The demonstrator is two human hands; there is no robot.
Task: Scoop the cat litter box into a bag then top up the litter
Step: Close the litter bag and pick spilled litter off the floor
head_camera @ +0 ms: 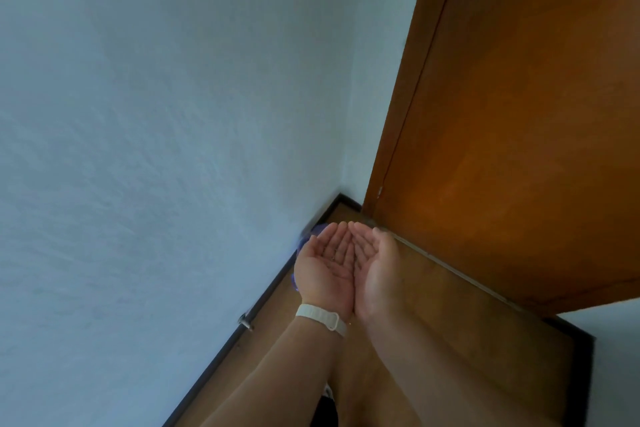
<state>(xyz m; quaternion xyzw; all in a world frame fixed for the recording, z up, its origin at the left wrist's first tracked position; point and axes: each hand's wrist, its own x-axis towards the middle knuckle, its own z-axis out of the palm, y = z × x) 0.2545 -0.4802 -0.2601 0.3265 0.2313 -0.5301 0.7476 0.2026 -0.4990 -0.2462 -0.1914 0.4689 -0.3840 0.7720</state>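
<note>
Both bare hands are held out palm-up over the wooden floor [450, 322], side by side with their inner edges touching along the little fingers. The left grip [325, 267] is spread and lightly cupped, its fingers nearly straight and holding nothing; a white wristband [322, 319] circles that wrist. The right grip [375, 267] is the same, palm up, fingers relaxed and together, pinching nothing. Just behind the left grip's fingers and thumb side, low in the corner where the pale blue wall [138, 114] meets the floor, a blurred blue-purple shape [313, 230] shows, mostly hidden by the hand; whether it is the litter box or the bag I cannot tell. A dark baseboard [221, 347] runs along the wall, with a small metal doorstop [246, 322] on it. A brown wooden door [519, 114] stands to the right.
</note>
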